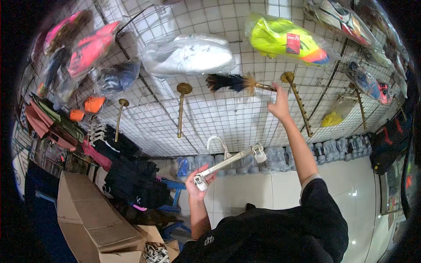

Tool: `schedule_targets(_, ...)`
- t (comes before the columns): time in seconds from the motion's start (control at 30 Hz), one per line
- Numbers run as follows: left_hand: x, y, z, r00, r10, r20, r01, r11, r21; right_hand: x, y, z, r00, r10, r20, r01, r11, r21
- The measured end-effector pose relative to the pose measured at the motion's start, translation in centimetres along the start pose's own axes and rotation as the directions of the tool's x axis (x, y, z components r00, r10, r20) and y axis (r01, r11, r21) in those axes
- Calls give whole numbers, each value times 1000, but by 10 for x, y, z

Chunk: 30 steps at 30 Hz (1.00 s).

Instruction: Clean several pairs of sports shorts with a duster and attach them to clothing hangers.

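Note:
My left hand (196,190) grips a clear plastic clip hanger (227,161) by one end. Its hook points up toward the wall, and clips sit at both ends of the bar. Farther up, my right hand (280,104) holds the handle of a feather duster (232,83). The dark feathers point left, against or just in front of the wire grid wall (210,115); contact cannot be told. Above the feathers hang a plastic-wrapped white shoe (194,56) and a wrapped yellow shoe (283,39) with a red tag.
Brass display arms (180,111) jut from the grid, one (300,105) close to my right hand. Grey dumbbells (276,157) line the wall's foot. At left are hanging black clothes (131,180), a blue stool (176,187) and a cardboard box (95,210). A smaller box holds several hangers (156,253).

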State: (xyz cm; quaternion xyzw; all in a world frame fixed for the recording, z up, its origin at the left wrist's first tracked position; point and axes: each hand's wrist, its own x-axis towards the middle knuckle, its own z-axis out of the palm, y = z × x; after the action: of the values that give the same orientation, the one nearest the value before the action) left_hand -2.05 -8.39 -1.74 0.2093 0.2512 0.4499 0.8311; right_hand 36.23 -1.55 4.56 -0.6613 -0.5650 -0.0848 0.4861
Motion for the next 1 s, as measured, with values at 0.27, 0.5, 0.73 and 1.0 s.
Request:
schedule_targets(0.27, 27, 8, 2, 995, -104, 3, 103, 994, 46, 40, 28, 7, 968, 111, 224, 59, 769, -637)
schedule_targets(0.5, 53, 28, 6, 990, -133, 54, 123, 980, 155, -5, -60, -42, 999, -42, 8, 40, 869, -492)
schedule_targets(0.73, 78, 16, 16, 987, -145, 67, 139, 986, 89, -196, -114, -18, 846, 351, 402, -287, 934, -211)
schedule_targets(1.0, 79, 9, 33, 984, -159, 81, 154, 986, 70, -275, -134, -24, 675, 694, 250, -687, 715, -130)
